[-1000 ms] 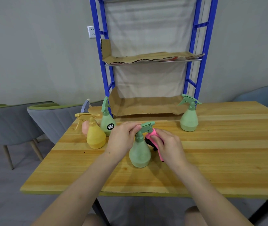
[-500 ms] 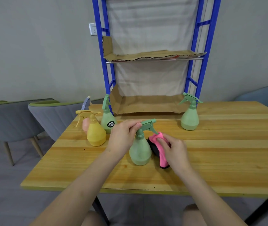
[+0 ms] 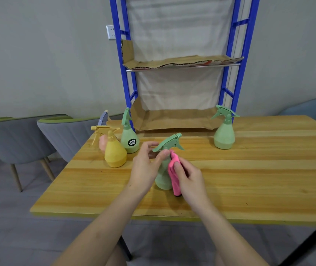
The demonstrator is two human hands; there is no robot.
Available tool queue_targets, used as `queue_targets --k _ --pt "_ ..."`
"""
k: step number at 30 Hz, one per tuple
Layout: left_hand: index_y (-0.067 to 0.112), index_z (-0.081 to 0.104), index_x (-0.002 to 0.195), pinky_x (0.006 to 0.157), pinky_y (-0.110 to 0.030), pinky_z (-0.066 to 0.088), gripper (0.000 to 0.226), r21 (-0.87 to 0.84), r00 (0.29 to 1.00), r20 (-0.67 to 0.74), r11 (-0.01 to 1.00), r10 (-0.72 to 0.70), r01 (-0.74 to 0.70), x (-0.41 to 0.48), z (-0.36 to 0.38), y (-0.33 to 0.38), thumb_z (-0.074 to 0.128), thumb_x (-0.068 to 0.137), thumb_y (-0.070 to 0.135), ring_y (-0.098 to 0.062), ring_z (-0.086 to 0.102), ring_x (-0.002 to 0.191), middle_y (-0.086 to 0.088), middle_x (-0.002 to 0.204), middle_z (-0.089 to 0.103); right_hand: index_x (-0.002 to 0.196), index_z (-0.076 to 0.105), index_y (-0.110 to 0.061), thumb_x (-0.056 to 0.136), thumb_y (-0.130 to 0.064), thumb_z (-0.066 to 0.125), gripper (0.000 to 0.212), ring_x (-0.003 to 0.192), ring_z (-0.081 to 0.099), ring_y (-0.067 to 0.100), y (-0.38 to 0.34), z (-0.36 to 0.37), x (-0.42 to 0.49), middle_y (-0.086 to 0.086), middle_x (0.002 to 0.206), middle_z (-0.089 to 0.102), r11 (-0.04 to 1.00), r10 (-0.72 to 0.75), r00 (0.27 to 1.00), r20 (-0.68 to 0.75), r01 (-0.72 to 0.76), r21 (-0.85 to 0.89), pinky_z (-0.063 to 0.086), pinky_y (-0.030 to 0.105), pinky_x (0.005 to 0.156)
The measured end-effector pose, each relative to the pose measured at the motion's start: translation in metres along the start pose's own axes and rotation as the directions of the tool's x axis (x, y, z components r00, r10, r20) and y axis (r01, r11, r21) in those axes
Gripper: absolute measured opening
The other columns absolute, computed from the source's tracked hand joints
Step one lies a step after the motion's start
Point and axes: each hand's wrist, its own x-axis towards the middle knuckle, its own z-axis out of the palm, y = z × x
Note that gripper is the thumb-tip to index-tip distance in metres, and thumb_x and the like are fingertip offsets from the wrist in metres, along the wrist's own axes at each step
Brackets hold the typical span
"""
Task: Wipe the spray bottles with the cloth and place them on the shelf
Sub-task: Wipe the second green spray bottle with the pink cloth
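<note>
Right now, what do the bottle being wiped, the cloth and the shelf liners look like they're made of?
The bottle looks like matte pastel-green plastic: moulded body and trigger, no shine. The cloth is soft pink fabric, maybe microfibre: it folds and drapes limply. The shelf liners are brown corrugated cardboard: a fluted, torn edge shows on the upper one.

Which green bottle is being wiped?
The middle green bottle: the left hand holds its neck, the right hand presses the pink cloth against it; the others stand untouched.
</note>
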Motion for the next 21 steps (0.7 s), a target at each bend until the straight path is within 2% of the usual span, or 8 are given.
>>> queue_targets --k 3,6,8,11,14,17,19,21 --pt "0.025 0.065 0.121 0.092 -0.03 0.058 0.032 0.056 1.0 0.02 0.998 0.0 -0.001 -0.002 -0.001 -0.007 0.075 0.094 0.039 0.003 0.067 0.102 0.016 0.106 0.073 0.145 0.063 -0.029 0.112 -0.019 0.048 0.038 0.139 0.051 -0.004 0.009 -0.006 0.001 -0.02 0.145 0.063 0.997 0.072 0.997 0.027 -0.072 0.019 0.044 0.033 0.12" --pt "0.022 0.069 0.118 0.094 -0.031 0.057 0.026 0.058 1.0 0.019 0.998 0.004 -0.005 0.001 -0.001 -0.009 0.074 0.096 0.033 0.002 0.068 0.101 0.015 0.104 0.075 0.146 0.063 -0.029 0.11 -0.021 0.053 0.038 0.137 0.054 -0.004 0.012 -0.008 0.006 -0.02 0.143 0.064 0.997 0.064 0.998 0.025 -0.063 -0.045 0.046 0.033 0.118" --pt "0.022 0.069 0.117 0.091 -0.025 0.055 0.025 0.053 0.999 0.039 0.999 -0.004 0.002 0.002 0.001 -0.009 0.075 0.095 0.032 0.003 0.068 0.101 0.014 0.104 0.075 0.147 0.061 -0.028 0.108 -0.023 0.06 0.04 0.133 0.057 -0.003 0.012 -0.007 0.009 -0.019 0.142 0.066 0.997 0.023 0.999 0.029 -0.021 -0.069 0.051 0.031 0.113" --pt "0.025 0.068 0.113 0.084 -0.009 0.049 0.021 0.058 0.998 0.063 0.998 0.004 -0.007 0.001 0.002 -0.013 0.077 0.094 0.028 0.013 0.065 0.099 0.018 0.104 0.073 0.148 0.06 -0.029 0.104 -0.024 0.066 0.045 0.129 0.062 0.0 0.01 -0.006 0.014 -0.017 0.138 0.068 0.999 0.005 1.0 0.018 -0.005 -0.032 0.055 0.028 0.106" --pt "0.028 0.068 0.109 0.081 -0.002 0.045 0.016 0.086 0.997 0.072 0.996 0.021 -0.027 0.005 0.0 -0.016 0.076 0.095 0.025 0.016 0.064 0.096 0.02 0.102 0.072 0.144 0.065 -0.028 0.104 -0.016 0.066 0.041 0.119 0.069 0.002 0.011 -0.008 0.017 -0.018 0.128 0.074 0.998 -0.002 0.999 0.039 0.004 -0.06 0.058 0.025 0.097" --pt "0.026 0.07 0.11 0.083 -0.004 0.047 0.015 0.137 0.995 0.096 0.989 0.034 -0.047 0.01 -0.005 -0.02 0.075 0.096 0.026 0.013 0.064 0.098 0.02 0.103 0.072 0.138 0.069 -0.03 0.105 -0.014 0.064 0.037 0.118 0.069 0.001 0.019 -0.016 0.017 -0.02 0.126 0.074 0.99 0.042 0.998 0.046 -0.035 -0.14 0.059 0.032 0.1" --pt "0.023 0.071 0.113 0.088 -0.011 0.049 0.017 0.165 0.992 0.108 0.983 0.063 -0.081 0.011 -0.007 -0.023 0.073 0.097 0.028 0.005 0.066 0.103 0.016 0.107 0.073 0.137 0.07 -0.033 0.105 -0.017 0.063 0.036 0.122 0.067 0.001 0.024 -0.022 0.015 -0.02 0.129 0.073 0.978 0.087 0.994 0.061 -0.074 -0.197 0.059 0.038 0.103" --pt "0.022 0.071 0.116 0.092 -0.018 0.051 0.019 0.194 0.989 0.111 0.973 0.101 -0.121 0.011 -0.007 -0.026 0.071 0.099 0.03 0.001 0.066 0.105 0.016 0.109 0.073 0.134 0.072 -0.033 0.105 -0.017 0.063 0.034 0.114 0.07 0.0 0.023 -0.024 0.014 -0.02 0.122 0.076 0.97 0.11 0.992 0.052 -0.096 -0.225 0.061 0.04 0.099"
